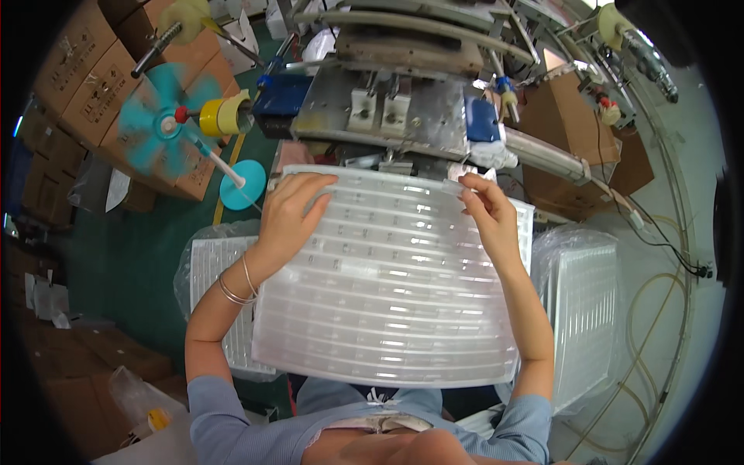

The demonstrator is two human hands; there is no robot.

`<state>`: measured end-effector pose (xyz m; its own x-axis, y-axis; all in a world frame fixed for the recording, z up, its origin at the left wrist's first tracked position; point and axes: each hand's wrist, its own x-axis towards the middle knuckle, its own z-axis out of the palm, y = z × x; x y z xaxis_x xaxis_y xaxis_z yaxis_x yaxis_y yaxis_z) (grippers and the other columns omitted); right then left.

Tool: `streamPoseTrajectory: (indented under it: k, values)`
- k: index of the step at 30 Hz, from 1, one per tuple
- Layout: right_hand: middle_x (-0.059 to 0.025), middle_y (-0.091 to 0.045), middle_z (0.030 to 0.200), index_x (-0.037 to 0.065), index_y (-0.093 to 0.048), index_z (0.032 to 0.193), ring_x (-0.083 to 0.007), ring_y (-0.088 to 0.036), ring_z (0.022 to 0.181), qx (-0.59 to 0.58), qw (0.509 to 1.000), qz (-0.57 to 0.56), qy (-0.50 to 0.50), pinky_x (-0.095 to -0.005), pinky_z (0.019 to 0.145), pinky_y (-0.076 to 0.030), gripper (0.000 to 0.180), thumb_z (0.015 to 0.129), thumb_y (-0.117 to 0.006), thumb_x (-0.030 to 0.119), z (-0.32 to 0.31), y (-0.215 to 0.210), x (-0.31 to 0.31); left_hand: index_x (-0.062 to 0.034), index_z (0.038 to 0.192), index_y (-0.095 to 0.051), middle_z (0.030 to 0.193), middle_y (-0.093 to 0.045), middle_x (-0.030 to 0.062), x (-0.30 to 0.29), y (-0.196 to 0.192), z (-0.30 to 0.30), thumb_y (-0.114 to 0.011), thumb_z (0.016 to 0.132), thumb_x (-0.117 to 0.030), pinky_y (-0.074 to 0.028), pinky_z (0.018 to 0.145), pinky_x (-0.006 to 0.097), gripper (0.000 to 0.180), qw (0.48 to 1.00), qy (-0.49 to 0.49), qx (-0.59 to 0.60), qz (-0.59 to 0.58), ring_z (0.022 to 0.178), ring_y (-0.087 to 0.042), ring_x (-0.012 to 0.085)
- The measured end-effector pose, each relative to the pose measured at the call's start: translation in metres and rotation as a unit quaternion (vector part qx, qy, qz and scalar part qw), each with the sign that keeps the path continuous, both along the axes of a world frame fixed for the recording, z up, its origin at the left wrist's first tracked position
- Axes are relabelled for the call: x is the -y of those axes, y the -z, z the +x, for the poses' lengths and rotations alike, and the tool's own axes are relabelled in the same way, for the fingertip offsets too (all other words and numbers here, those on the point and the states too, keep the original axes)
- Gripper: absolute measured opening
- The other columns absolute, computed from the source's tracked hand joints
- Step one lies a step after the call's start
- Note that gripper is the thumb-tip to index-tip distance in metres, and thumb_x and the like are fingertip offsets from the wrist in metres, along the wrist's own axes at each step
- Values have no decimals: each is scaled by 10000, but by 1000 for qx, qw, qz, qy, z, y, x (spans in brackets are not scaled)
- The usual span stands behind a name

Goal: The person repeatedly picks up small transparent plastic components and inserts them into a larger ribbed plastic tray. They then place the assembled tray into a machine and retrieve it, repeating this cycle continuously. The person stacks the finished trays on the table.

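A large translucent white plastic tray (pixel 387 298) with many crosswise ribs lies in front of me, over my lap, its far edge close to a metal machine. Small clear pieces seem to sit in rows in its far half, too tiny to make out well. My left hand (pixel 288 215) rests on the tray's far left corner, fingers stretched toward the edge and thumb apart. At the far right corner my right hand (pixel 494 221) has thumb and fingertips pinched together. What lies between those fingertips, a small clear piece or the tray's edge, I cannot tell.
The metal machine (pixel 422 116) stands straight ahead, with a blue block (pixel 482 120) on its right. More ribbed trays in clear plastic stand at the right (pixel 583 318) and left (pixel 213 271). A teal fan (pixel 168 124) and cardboard boxes (pixel 93 70) are far left.
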<state>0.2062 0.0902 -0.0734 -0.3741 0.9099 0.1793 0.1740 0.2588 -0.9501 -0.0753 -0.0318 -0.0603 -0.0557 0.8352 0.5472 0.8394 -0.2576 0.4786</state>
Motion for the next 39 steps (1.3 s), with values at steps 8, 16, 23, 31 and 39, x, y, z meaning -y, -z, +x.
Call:
streamPoseTrajectory:
  k: [8,16,23,31,39]
  values:
    - [-116,-650,1097,9,-636,1098,-163,-645,907,27,983,167,77,-244,705,-536,248,853,-623,42,5,-27,-16,-79,1029,-666,1110,-576,112,-105,-38,40,-642,822,-184,-410,851,369,233,988,-49,-37,139,998,-516,280]
    - [-138,-666,1011,28,-637,1050,-231,-674,813,60,918,377,107,-286,654,-547,234,817,-659,46,-45,-43,-45,-118,923,-697,985,-589,73,-164,-40,45,-634,828,-231,-386,769,357,161,977,-68,-67,190,929,-517,245]
    - [-92,-652,884,82,-642,1007,-316,-632,739,207,848,467,141,-377,605,-506,185,830,-622,132,-104,-60,-85,-53,1161,-590,1030,-596,108,-75,-31,34,-587,821,-6,-452,765,313,343,987,33,89,129,899,-552,244]
    - [-120,-622,870,54,-611,954,-322,-598,870,144,869,442,168,-436,730,-469,205,775,-658,140,-99,-57,-79,-4,1069,-629,1078,-594,111,6,-4,15,-619,799,16,-502,731,283,270,978,96,141,-116,879,-587,196]
    - [-98,-613,895,73,-637,952,-299,-586,846,215,905,361,-60,-386,730,-476,214,750,-693,118,-37,-11,28,-68,969,-639,912,-573,55,29,35,41,-670,753,-56,-441,794,336,218,974,188,-60,-115,904,-561,215]
